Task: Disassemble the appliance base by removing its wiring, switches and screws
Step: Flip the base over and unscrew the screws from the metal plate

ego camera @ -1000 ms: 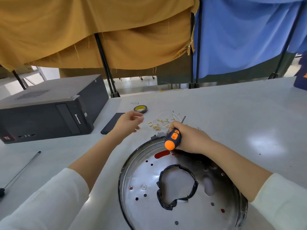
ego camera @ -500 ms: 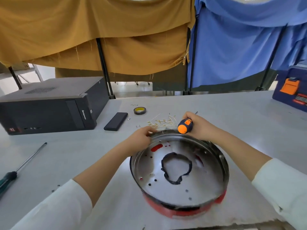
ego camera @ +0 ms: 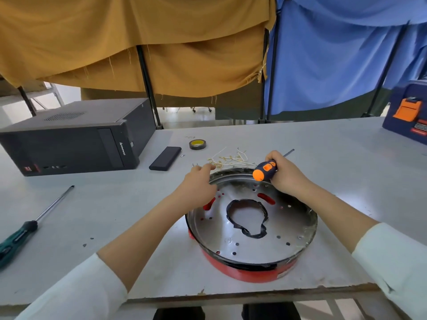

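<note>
The grey surface (ego camera: pixel 323 158) carries the base (ego camera: pixel 251 227), computer (ego camera: pixel 76 135), tape (ego camera: pixel 197 144), phone (ego camera: pixel 165 158), wires (ego camera: pixel 231 158) and green screwdriver (ego camera: pixel 34 220).

The appliance base (ego camera: pixel 251 225), seen close and tilted a second ago, now sits flat on the table (ego camera: pixel 323 162) with its red outer wall showing. The left hand (ego camera: pixel 198 185), which hovered open over the loose wires (ego camera: pixel 228 158), now grips the base's far-left rim. The right hand (ego camera: pixel 284 174), holding the orange-handled screwdriver (ego camera: pixel 264 169), has shifted from inside the pan to the far rim.
</note>
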The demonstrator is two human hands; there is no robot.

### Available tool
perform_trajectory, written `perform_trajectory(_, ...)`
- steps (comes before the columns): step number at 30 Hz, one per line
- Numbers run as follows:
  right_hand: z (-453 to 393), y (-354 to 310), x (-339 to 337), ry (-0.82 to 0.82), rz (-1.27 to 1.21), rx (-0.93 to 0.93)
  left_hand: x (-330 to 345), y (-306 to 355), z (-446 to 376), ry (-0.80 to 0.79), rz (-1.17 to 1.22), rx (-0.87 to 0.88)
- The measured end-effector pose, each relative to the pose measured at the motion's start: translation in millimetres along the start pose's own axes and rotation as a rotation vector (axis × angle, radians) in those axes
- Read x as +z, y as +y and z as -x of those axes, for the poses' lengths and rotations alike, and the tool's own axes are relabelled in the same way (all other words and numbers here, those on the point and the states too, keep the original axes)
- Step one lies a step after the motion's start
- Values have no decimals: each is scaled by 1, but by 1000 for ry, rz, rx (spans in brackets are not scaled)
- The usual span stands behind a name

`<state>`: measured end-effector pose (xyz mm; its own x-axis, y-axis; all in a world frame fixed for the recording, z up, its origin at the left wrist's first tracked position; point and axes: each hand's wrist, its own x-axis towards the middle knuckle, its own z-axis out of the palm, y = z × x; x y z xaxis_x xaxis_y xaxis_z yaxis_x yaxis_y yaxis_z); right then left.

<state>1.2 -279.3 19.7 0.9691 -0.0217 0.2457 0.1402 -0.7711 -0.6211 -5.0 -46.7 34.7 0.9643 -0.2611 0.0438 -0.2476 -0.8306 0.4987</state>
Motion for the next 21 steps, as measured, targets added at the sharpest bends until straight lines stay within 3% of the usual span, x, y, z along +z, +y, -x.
perform_trajectory(4,5,-4,-3,-93,-39,-121,7,23,-19,-77,-114,171)
perform_trajectory(7,8,-9,-3,-151,-49,-194,17,35,-29,-132,-177,182)
perform_trajectory(13,0,-4,-16,-113,-64,-141,16,14,-25,4,-210,62)
perform_trajectory(21,-5,-10,-8,-212,22,-209,-4,-15,-8,-53,-393,-145)
